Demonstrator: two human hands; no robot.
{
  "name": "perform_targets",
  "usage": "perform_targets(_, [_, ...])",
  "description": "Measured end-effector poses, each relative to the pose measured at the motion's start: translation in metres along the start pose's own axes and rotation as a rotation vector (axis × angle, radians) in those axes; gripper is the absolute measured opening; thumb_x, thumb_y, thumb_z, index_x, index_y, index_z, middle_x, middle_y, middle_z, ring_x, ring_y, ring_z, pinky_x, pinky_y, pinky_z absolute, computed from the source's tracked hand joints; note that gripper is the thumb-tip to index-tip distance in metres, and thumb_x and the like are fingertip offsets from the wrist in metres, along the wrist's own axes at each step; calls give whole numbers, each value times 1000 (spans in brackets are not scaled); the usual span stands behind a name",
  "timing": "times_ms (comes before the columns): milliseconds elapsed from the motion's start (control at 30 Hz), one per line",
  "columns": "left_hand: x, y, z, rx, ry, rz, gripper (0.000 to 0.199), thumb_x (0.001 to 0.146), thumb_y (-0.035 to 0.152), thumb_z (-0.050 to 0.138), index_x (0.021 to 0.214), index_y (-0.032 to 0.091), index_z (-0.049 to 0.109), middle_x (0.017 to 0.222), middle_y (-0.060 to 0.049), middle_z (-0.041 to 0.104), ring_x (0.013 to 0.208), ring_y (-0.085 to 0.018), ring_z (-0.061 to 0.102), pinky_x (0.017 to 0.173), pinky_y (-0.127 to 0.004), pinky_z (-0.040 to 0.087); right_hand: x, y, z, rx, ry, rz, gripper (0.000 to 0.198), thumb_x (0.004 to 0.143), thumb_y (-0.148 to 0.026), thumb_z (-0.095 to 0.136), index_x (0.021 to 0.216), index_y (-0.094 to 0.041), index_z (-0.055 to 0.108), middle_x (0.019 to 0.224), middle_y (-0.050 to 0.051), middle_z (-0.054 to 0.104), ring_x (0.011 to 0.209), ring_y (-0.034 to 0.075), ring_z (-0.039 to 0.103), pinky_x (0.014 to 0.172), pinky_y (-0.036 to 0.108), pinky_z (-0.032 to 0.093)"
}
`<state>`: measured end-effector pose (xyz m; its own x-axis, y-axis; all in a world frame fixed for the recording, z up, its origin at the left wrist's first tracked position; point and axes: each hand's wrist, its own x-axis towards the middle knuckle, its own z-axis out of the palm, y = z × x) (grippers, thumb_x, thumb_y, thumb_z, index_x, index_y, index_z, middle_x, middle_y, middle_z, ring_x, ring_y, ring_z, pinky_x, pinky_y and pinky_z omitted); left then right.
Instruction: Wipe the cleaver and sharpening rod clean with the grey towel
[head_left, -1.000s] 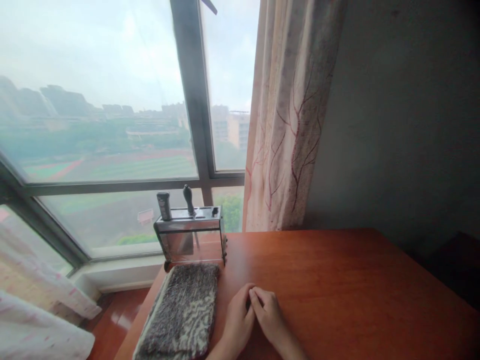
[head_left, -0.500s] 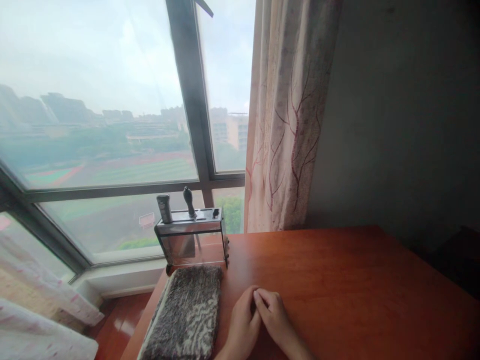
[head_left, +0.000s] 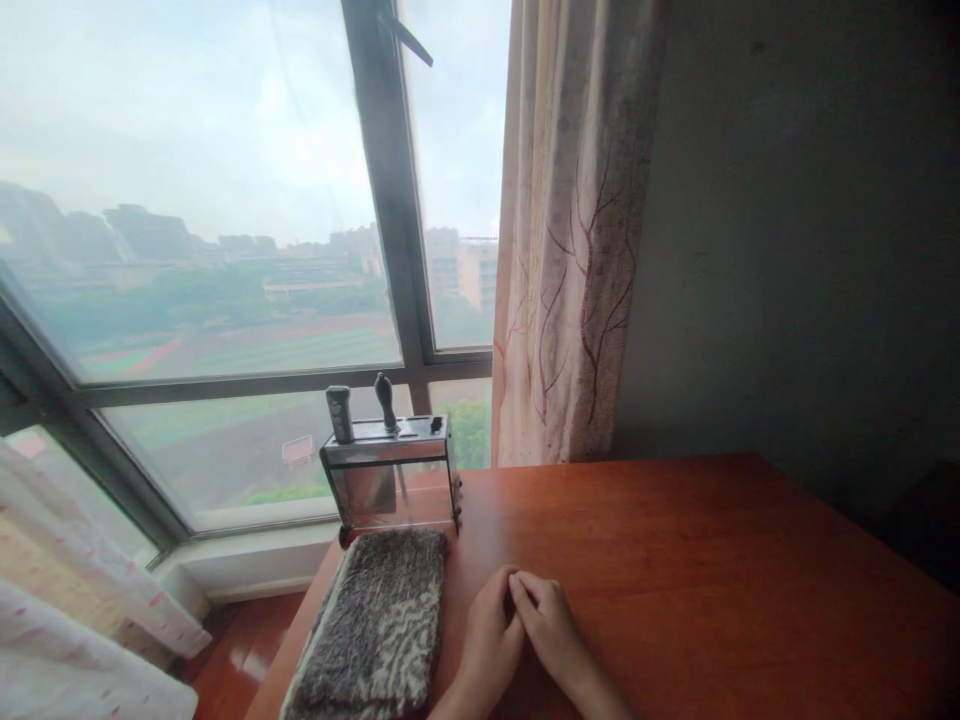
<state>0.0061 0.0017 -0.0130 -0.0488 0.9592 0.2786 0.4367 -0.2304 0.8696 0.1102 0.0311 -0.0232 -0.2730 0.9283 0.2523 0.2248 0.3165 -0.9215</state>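
My left hand (head_left: 495, 622) and my right hand (head_left: 541, 612) rest together on the reddish-brown wooden table (head_left: 645, 560). Their curled fingers meet at the tips, touching each other, and no object shows between them. Just left of my left hand lies a folded grey towel (head_left: 375, 610) with a white wavy pattern. Behind the towel stands a knife block (head_left: 390, 440) with a metal frame and clear sides. A broad-bladed knife (head_left: 340, 412) and a second tool with a rounded dark handle (head_left: 385, 400) sit upright in its slots.
Large windows (head_left: 225, 300) with dark frames rise beyond the table's left and far edges. A patterned curtain (head_left: 570, 250) hangs behind the table, and another curtain (head_left: 82, 640) is at lower left. A dark grey wall (head_left: 795, 250) stands at the right.
The camera view has shifted slightly, so the scene sits a little to the right at left. My hands stay joined in the same place on the table.
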Motion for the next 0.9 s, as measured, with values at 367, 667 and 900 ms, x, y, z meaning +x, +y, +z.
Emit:
perform_targets(367, [-2, 2, -3, 3, 18, 0, 17, 79, 14, 51, 93, 17, 61, 90, -8, 70, 83, -22, 63, 75, -31, 47, -1, 3, 0, -2, -29, 9, 49, 93, -51, 37, 70, -17, 63, 67, 5, 63, 60, 16, 52, 58, 26, 36])
perform_targets(667, [-1, 5, -4, 4, -23, 39, 17, 79, 13, 49, 91, 17, 60, 89, -8, 69, 82, -22, 62, 75, -32, 47, -3, 2, -2, -48, -2, -33, 47, 95, -45, 37, 65, -16, 59, 62, 3, 59, 59, 15, 51, 56, 25, 32])
perform_targets(900, [-1, 10, -4, 28, -57, 22, 18, 79, 12, 47, 91, 17, 60, 90, -10, 69, 83, -23, 63, 76, -34, 48, -1, 3, -2, -48, 2, -47, 50, 95, -47, 36, 64, -16, 59, 62, 2, 58, 57, 14, 47, 55, 25, 32])
